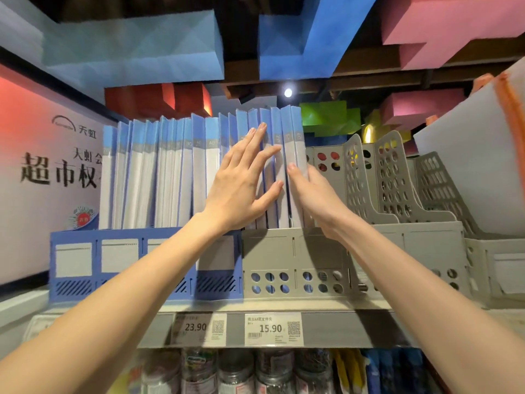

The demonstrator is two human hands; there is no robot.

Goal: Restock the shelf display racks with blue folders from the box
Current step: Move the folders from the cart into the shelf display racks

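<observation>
Several blue folders [170, 172] stand upright, spines outward, in a blue rack [76, 263] and in the grey rack [272, 251] to its right. My left hand [241, 189] lies flat with spread straight fingers against the spines of the folders in the grey rack. My right hand [315, 194] grips the rightmost blue folders [294, 143], thumb on the spine front and fingers round their right side. The box is out of view.
Grey racks [392, 194] with perforated dividers and nothing in them stand to the right of the folders. A white and orange folder [483, 143] leans at far right. Price tags [272, 329] hang on the shelf edge [369, 328]; jars [235, 371] sit on the shelf below.
</observation>
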